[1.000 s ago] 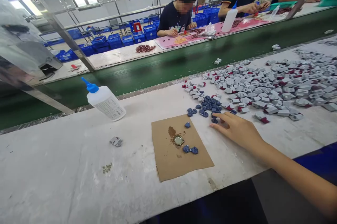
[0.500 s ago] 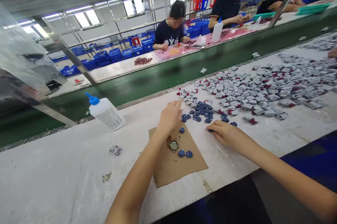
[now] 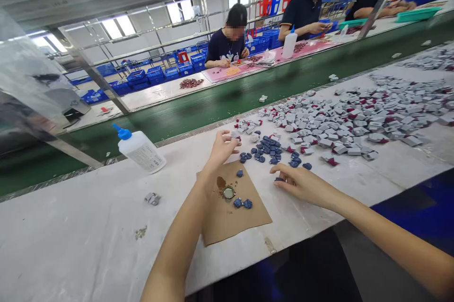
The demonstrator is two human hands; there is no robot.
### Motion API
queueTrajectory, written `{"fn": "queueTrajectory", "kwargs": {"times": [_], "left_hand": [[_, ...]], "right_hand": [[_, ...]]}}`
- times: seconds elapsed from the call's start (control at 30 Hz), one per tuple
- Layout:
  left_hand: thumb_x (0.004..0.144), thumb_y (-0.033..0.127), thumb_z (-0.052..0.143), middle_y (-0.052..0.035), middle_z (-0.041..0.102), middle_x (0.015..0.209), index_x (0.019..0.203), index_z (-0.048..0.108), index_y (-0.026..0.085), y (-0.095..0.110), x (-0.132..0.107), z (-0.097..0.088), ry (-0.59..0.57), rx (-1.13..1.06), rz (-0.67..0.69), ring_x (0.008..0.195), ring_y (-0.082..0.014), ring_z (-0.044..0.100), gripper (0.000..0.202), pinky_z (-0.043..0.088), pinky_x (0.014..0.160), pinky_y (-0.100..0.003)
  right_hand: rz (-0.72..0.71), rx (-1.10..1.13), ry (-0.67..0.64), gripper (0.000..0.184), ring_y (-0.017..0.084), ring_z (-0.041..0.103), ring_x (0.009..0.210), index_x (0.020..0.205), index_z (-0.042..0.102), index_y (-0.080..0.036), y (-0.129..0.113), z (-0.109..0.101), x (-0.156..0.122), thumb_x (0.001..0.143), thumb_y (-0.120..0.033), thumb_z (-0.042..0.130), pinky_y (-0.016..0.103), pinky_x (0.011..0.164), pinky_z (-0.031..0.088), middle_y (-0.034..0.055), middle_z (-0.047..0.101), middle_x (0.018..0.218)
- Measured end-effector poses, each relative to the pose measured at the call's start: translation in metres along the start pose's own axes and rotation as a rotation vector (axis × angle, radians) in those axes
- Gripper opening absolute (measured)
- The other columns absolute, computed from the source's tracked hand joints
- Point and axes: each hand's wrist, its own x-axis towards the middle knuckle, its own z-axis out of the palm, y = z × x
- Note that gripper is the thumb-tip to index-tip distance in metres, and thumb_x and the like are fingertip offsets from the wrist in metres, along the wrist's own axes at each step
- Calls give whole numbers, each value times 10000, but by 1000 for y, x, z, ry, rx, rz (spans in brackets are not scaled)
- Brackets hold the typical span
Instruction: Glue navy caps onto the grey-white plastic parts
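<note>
My left hand (image 3: 222,149) is above the far edge of a brown cardboard sheet (image 3: 230,231), fingers apart and curved, near small white-and-red pieces. I make out nothing held in it. Between the thumb and fingers of my right hand (image 3: 300,182) is a small dark blue lumpy piece (image 3: 279,179), just above the white table. On the cardboard lie a round disc with a beaded metal rim (image 3: 229,192), a single blue piece (image 3: 240,173) and two blue pieces side by side (image 3: 243,203). A loose cluster of blue pieces (image 3: 269,146) rests between and beyond my hands.
A big spread of grey-white and red pieces (image 3: 340,122) covers the table's right side. To the left stands a white glue bottle with a blue cap (image 3: 144,151). Beyond runs a green conveyor belt (image 3: 191,111), with several people working across it.
My left hand's fingers have spread and lifted slightly. My right hand has loosened a little around the blue piece. Across the belt, co-workers' hands have shifted; the view has moved slightly.
</note>
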Motion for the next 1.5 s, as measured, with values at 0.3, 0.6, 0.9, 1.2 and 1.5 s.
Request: {"fn": "queueTrajectory", "kwargs": {"times": [0.3, 0.6, 0.9, 1.2, 1.5], "left_hand": [[694, 310, 685, -46, 647, 925, 939, 496, 185, -7, -140, -55, 172, -508, -140, 827, -160, 651, 333, 497, 614, -210], [733, 403, 605, 35, 512, 728, 760, 425, 186, -18, -176, -62, 238, -821, -125, 466, -14, 381, 283, 229, 327, -92], [639, 299, 758, 10, 644, 842, 1014, 624, 235, -29, -191, -55, 395, -924, -203, 745, -98, 620, 403, 545, 622, -197], [498, 301, 831, -3, 695, 799, 776, 681, 173, -35, -201, -44, 604, -987, -296, 721, -110, 670, 341, 479, 471, -99], [696, 205, 720, -19, 664, 962, 921, 643, 207, -35, -204, -33, 535, -958, -290, 984, -161, 629, 238, 534, 684, -168]], "right_hand": [[-102, 383, -17, 278, 166, 616, 632, 921, 668, -217, -63, 12, 23, 833, -412, 490, 255, 524, 441, 47, 685, 828], [-90, 396, -129, 311, 128, 500, 511, 857, 654, -198, -93, 30, 34, 807, -466, 504, 237, 463, 366, 10, 571, 612], [-42, 294, -88, 272, 163, 606, 606, 1029, 581, -206, -89, 31, 26, 853, -366, 450, 275, 564, 453, 19, 650, 697], [-307, 195, 111, 169, 159, 587, 722, 893, 632, -168, -83, 50, 39, 852, -210, 474, 267, 603, 469, 62, 615, 828], [-560, -406, 162, 234, 193, 565, 715, 943, 578, -110, -86, 58, 46, 808, -30, 405, 271, 558, 444, 99, 573, 825]]}}
